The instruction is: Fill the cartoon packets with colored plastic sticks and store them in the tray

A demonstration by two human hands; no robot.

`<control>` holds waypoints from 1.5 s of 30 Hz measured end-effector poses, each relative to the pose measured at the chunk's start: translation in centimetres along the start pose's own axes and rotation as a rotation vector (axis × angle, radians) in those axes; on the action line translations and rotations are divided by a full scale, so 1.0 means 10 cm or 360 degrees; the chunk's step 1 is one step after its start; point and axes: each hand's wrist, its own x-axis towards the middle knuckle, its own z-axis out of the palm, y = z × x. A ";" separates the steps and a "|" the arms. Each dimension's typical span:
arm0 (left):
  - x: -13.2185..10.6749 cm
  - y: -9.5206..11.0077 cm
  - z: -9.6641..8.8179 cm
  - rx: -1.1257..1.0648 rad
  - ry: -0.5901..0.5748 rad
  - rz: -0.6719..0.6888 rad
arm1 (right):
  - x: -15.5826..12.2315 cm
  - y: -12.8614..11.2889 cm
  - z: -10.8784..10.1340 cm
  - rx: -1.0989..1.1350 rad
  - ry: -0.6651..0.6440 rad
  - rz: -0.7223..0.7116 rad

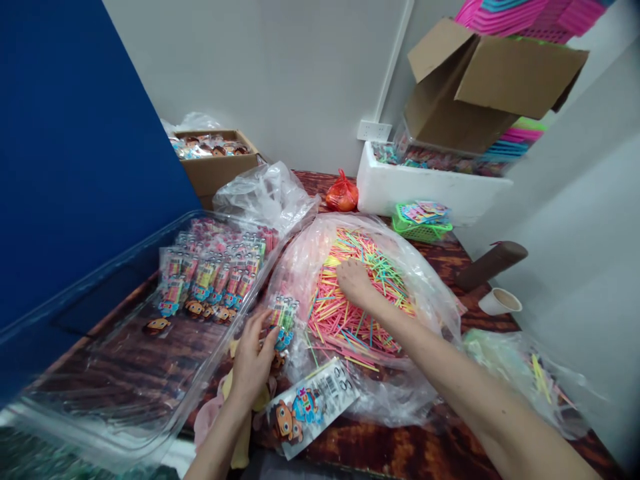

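My right hand (pixel 354 281) lies on a heap of thin coloured plastic sticks (pixel 363 323), pink, yellow, green and blue, inside a large clear plastic bag (pixel 430 287). Its fingers are curled down into the heap, and what they grip is hidden. To the left, my left hand (pixel 254 360) has its thumb and fingers apart, beside a small filled packet (pixel 285 320) with green sticks showing; it seems to touch the packet's edge. In front of the bag lies a flat printed packet (pixel 315 407) with a cartoon face and a barcode.
A clear plastic tray (pixel 125 373) on the left holds several filled packets (pixel 210 273). Behind stand a cardboard box (pixel 215 177), a red bag (pixel 343 193), a white foam box (pixel 425 187) and a green basket (pixel 423 228). A dark bottle (pixel 493 265) and paper cup (pixel 500 302) stand right.
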 end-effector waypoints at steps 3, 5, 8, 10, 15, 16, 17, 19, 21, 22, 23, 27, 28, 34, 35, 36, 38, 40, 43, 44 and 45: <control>-0.02 0.03 -0.04 -0.0031 -0.0015 -0.0027 | -0.03 0.05 0.00 0.0021 -0.0030 -0.0030; -0.03 0.04 -0.05 -0.0037 -0.0017 -0.0021 | -0.05 0.06 0.00 0.0051 -0.0036 -0.0048; -0.04 0.07 -0.06 -0.0030 -0.0022 0.0000 | -0.05 0.08 -0.02 0.0122 -0.0046 -0.0037; -0.05 0.09 -0.06 -0.0031 -0.0021 -0.0001 | -0.02 0.11 -0.05 0.0182 -0.0046 0.0016; -0.07 0.12 -0.10 -0.0075 -0.0046 -0.0033 | 0.04 0.30 -0.19 0.0411 0.0021 0.0163; -0.08 0.12 -0.11 -0.0070 -0.0044 -0.0028 | 0.04 0.33 -0.23 0.0473 0.0045 0.0173; -0.08 0.12 -0.11 -0.0059 -0.0038 -0.0017 | 0.03 0.37 -0.27 0.0539 0.0072 0.0178; -0.08 0.15 -0.11 -0.0031 -0.0029 0.0023 | -0.04 0.40 -0.36 0.0647 0.0127 0.0181; -0.09 0.22 -0.09 -0.0023 -0.0039 0.0051 | -0.19 0.37 -0.43 0.0844 0.0203 0.0164; -0.09 0.27 -0.07 -0.0036 -0.0049 0.0047 | -0.30 0.33 -0.43 0.1017 0.0237 0.0142; -0.10 0.33 -0.03 -0.0063 -0.0060 0.0033 | -0.43 0.27 -0.41 0.1297 0.0276 0.0111; -0.14 0.64 0.23 -0.0211 -0.0071 0.0024 | -1.01 -0.05 -0.12 0.2210 0.0105 0.0067; -0.16 0.71 0.32 -0.0208 -0.0081 0.0071 | -1.13 -0.12 -0.02 0.2268 0.0077 0.0116; -0.32 0.97 0.76 0.0022 -0.0304 0.0339 | -1.46 -0.20 0.41 0.2892 0.0125 0.0601; -0.36 1.00 0.81 0.0079 -0.0349 0.0335 | -1.46 -0.16 0.43 0.3104 0.0152 0.0705; -0.40 1.03 0.85 0.0168 -0.0411 0.0332 | -1.47 -0.13 0.44 0.3297 0.0195 0.0797; -0.46 1.10 0.93 0.0427 -0.0572 0.0357 | -1.46 -0.08 0.43 0.3624 0.0292 0.0907; -0.50 1.18 1.01 0.0695 -0.0703 0.0416 | -1.45 -0.07 0.40 0.3919 0.0330 0.0934; -0.51 1.26 1.11 0.0897 -0.0753 0.0432 | -1.43 -0.09 0.34 0.4306 0.0326 0.0937; -0.50 1.26 1.12 0.0915 -0.0762 0.0413 | -1.43 -0.09 0.32 0.4350 0.0346 0.0929; -0.49 1.26 1.12 0.0915 -0.0774 0.0386 | -1.43 -0.08 0.31 0.4355 0.0405 0.0922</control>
